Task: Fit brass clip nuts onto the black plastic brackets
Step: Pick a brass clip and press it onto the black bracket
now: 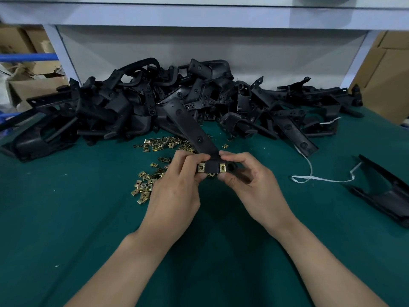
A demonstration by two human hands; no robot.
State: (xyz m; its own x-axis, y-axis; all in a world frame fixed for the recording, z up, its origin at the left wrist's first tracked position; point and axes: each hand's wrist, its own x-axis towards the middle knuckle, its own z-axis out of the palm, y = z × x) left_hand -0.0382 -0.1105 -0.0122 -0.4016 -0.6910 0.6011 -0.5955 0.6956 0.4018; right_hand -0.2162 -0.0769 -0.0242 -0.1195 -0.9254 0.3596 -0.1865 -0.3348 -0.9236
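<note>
Centre of frame: left hand (177, 187) and right hand (250, 185) each pinched the near end of one black bracket (192, 131). Its long arm pointed up toward the bracket heap (132, 103) across the upper frame. Two brass clip nuts (201, 167) sat on that end, one per corner. Loose nuts (143, 187) lay scattered on the green bench (66, 218), left of centre. Risk: uneven thumb pressure could leave a nut skewed off its hole, or spring it loose into the scatter.

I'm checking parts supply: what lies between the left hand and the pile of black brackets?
In the head view, loose brass clip nuts lie scattered on the green mat between the left hand and the bracket pile, beside the held bracket.
</note>
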